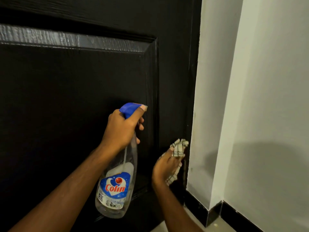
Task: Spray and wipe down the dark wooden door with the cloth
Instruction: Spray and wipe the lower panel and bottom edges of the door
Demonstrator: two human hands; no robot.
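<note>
The dark wooden door (70, 91) with a raised panel fills the left and centre of the head view. My left hand (122, 129) grips the neck of a clear spray bottle (115, 190) with a blue trigger head and a Colin label, its nozzle aimed at the door. Lower right, my right hand (165, 166) holds a checked cloth (179, 148) and presses it against the door's right edge, close to the frame. Part of the cloth is hidden under the palm.
A white wall (250, 97) runs along the right of the door. A black skirting board (215, 213) lines its base, with a corner jutting out. A strip of light floor (217, 226) shows at the bottom.
</note>
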